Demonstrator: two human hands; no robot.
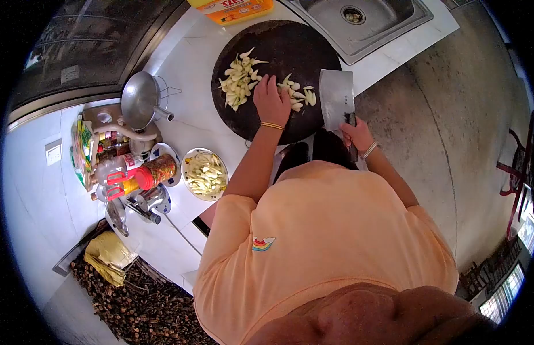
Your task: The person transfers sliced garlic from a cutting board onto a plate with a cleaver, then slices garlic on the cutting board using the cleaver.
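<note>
Pale yellow-green cut vegetable pieces point(239, 79) lie on a dark round chopping board point(298, 49), mostly heaped on its left side. My left hand point(271, 102) lies on the board with its fingers stretched out, between that heap and a smaller group of pieces point(296, 92); its fingertips touch some of them. My right hand point(358, 135) is closed around the dark handle of a cleaver point(337, 99). The broad blade is at the board's right edge, beside the smaller group. Whether anything lies under my left palm is hidden.
A bowl point(187, 183) of pale cut strips stands on the white counter point(189, 109). Nearby are a wok point(138, 100), a red-lidded jar point(157, 171) and several bottles. A metal sink point(382, 40) lies beyond the board, next to a yellow-orange package point(235, 10).
</note>
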